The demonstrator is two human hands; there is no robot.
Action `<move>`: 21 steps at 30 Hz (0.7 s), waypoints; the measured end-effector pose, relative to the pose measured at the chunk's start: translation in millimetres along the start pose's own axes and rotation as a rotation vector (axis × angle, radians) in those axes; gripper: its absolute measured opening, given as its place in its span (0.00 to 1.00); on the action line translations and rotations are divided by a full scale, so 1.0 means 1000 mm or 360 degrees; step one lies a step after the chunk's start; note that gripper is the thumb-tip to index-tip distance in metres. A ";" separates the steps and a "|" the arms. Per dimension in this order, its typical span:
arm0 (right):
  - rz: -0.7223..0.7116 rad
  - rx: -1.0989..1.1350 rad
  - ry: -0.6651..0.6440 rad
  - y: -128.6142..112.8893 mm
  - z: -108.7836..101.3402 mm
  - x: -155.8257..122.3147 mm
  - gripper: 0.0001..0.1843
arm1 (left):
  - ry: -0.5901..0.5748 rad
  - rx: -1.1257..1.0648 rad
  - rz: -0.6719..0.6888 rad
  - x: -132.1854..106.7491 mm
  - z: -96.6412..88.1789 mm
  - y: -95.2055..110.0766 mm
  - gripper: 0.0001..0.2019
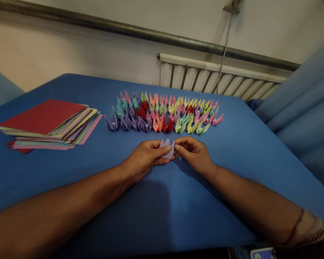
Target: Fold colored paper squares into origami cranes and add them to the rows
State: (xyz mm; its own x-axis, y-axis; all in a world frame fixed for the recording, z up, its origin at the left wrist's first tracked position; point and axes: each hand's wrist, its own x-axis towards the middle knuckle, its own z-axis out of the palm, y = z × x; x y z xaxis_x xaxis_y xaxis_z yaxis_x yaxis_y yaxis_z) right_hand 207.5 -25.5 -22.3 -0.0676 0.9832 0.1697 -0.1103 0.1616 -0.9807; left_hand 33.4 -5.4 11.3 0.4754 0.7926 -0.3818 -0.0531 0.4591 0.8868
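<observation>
A small lilac folded paper piece (167, 148) is pinched between both my hands just above the blue table (156, 212). My left hand (144, 158) grips its left side with thumb and fingers closed. My right hand (194, 153) pinches its right edge. Just beyond the hands stand several rows of small folded paper figures (164, 113) in purple, red, pink, yellow and green.
A stack of coloured paper sheets (51, 124) with a red sheet on top lies at the left of the table. A white railing (218, 77) and a wall stand behind the table. Blue cloth (305, 108) hangs at the right. A phone corner (263, 253) shows at the bottom edge.
</observation>
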 end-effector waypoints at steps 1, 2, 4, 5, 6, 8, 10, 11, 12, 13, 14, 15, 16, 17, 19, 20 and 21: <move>-0.0011 -0.0017 -0.0002 0.001 0.000 0.000 0.14 | 0.0016 0.0003 0.0003 0.000 0.000 0.000 0.13; -0.0027 -0.0047 -0.0002 0.001 -0.001 0.000 0.14 | 0.0038 0.0011 0.0009 -0.001 0.001 0.000 0.13; -0.0089 -0.0147 0.0013 0.001 -0.002 -0.001 0.12 | 0.0079 0.0045 0.0023 -0.002 0.003 0.000 0.14; -0.0139 -0.0216 0.0024 0.000 -0.003 -0.002 0.12 | 0.0094 0.0065 0.0032 -0.003 0.004 0.000 0.14; -0.0200 -0.0295 0.0030 -0.001 -0.003 -0.002 0.12 | 0.0102 0.0086 0.0041 -0.003 0.005 0.000 0.14; -0.0343 -0.0470 0.0017 -0.003 -0.004 -0.004 0.11 | 0.0102 0.0132 0.0063 -0.004 0.007 0.000 0.14; -0.0492 -0.0625 -0.0016 -0.006 -0.005 -0.005 0.10 | 0.0106 0.0172 0.0102 -0.005 0.008 -0.001 0.14; -0.0555 -0.0688 -0.0030 -0.008 -0.005 -0.005 0.09 | 0.0111 0.0191 0.0123 -0.005 0.008 -0.001 0.14; -0.0609 -0.0739 -0.0039 -0.009 -0.005 -0.006 0.09 | 0.0113 0.0207 0.0142 -0.005 0.008 -0.001 0.14; -0.0652 -0.0783 -0.0043 -0.010 -0.005 -0.006 0.09 | 0.0114 0.0221 0.0156 -0.005 0.009 -0.001 0.13; -0.0686 -0.0821 -0.0046 -0.011 -0.005 -0.006 0.09 | 0.0114 0.0235 0.0166 -0.005 0.009 -0.002 0.13; -0.0713 -0.0856 -0.0054 -0.012 -0.006 -0.006 0.09 | 0.0114 0.0251 0.0172 -0.005 0.008 -0.002 0.13; -0.0736 -0.0884 -0.0065 -0.012 -0.006 -0.006 0.10 | 0.0117 0.0269 0.0179 -0.005 0.008 -0.002 0.13; -0.0754 -0.0910 -0.0081 -0.013 -0.006 -0.007 0.10 | 0.0123 0.0289 0.0189 -0.004 0.008 -0.003 0.13; -0.0793 -0.0962 -0.0122 -0.013 -0.007 -0.008 0.13 | 0.0132 0.0331 0.0205 -0.003 0.007 -0.004 0.13; -0.0814 -0.0987 -0.0143 -0.013 -0.007 -0.008 0.14 | 0.0134 0.0347 0.0212 -0.003 0.007 -0.005 0.13; -0.0839 -0.1013 -0.0160 -0.013 -0.007 -0.009 0.15 | 0.0137 0.0357 0.0215 -0.002 0.007 -0.005 0.13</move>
State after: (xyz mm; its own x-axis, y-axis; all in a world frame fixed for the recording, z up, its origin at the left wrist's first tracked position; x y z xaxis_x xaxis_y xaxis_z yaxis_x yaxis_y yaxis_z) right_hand 216.8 -35.4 -12.0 -0.2558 0.7577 0.6004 0.4274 0.6456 -0.6328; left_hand 38.3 -12.4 9.3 0.4005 0.8762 -0.2682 0.0893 0.2540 0.9631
